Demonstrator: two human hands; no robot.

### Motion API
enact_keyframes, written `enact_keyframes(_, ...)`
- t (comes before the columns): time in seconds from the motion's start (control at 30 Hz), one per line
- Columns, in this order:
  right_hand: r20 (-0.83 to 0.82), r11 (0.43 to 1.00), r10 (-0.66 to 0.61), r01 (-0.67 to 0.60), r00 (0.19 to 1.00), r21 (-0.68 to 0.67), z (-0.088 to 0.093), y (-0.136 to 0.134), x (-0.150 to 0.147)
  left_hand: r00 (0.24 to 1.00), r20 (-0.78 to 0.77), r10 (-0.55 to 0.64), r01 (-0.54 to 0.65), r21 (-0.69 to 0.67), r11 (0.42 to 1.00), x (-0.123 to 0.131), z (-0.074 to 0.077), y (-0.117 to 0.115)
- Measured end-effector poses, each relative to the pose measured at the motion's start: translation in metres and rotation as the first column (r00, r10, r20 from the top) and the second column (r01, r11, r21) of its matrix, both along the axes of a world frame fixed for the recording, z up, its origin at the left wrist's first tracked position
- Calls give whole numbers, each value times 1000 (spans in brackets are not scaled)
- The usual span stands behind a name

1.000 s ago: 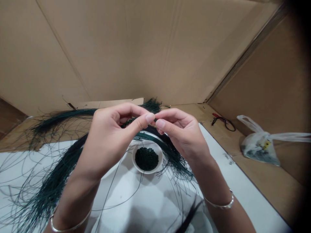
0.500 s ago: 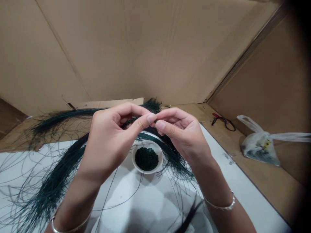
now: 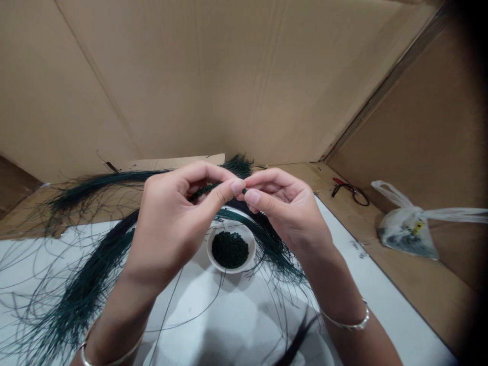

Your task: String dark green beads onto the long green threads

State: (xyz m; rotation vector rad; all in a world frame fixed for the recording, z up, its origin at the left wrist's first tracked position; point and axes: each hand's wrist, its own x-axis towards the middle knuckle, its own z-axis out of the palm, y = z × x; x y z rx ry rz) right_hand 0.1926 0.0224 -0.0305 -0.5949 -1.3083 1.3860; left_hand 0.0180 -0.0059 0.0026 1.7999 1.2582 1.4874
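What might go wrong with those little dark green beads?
The short row of dark green beads pinched between the left hand and the right hand might slip and scatter if the fingers loosen. The long, thin dark green strands lie loose across the white sheet and around the small white bowl of loose dark green beads, so they could tangle, or tug the bowl and spill it.
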Motion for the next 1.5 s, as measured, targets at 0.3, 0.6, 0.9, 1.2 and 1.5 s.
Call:
enact_keyframes(0.3, -1, 999, -32, 32, 999, 11, 1, -3, 0, 987, -132, 92, -81, 85, 993, 0, -3, -1)
enact_keyframes(0.6, 18, 996, -85, 85, 996, 20, 1, -6, -1, 974, -195, 117, -90, 143, 986, 0, -2, -3)
enact_keyframes(0.9, -10, 994, -109, 110, 994, 22, 4, -9, -3, 978, -174, 116, -88, 159, 983, 2, -3, -1)
enact_keyframes(1.2, 7, 974, -212, 210, 977, 80, 7, -16, -7, 979, -175, 103, -82, 126, 989, 0, -1, -3)
enact_keyframes(1.5, 1, 854, -417, 391, 909, 343, 4, -24, -13, 999, -49, 16, -11, 115, 993, 1, -3, -2)
